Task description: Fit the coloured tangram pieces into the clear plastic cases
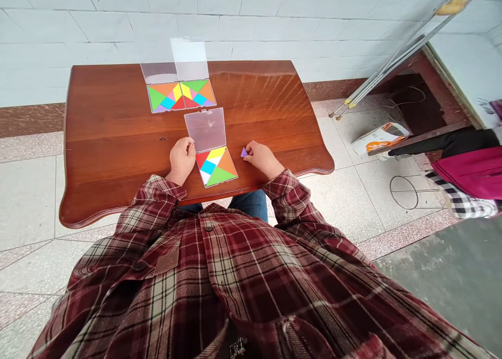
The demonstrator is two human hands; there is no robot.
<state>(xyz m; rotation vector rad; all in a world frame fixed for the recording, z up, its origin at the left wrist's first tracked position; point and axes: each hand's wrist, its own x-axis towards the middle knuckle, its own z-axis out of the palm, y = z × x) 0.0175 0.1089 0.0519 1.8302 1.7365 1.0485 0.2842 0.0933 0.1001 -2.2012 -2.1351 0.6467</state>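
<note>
Pinched between the thumb and fingers of my right hand [262, 158] is a small purple tangram triangle [243, 152], held just above the table right of the open tangram case. My left hand [181, 159] is closed at the left side of that case, its fingertips by the clear lid [206, 130]; what they grip, if anything, I cannot make out. In the tangram case [221, 182] lie red, yellow, blue, orange and green pieces. White base shows at its lower left corner and between some pieces.
Two more tangram cases [168, 111] with lids raised stand side by side farther back on the wooden table [110, 150]. A tiled wall rises behind. To the right are crutches [386, 69], a white and orange box [380, 138] and part of another person [470, 171].
</note>
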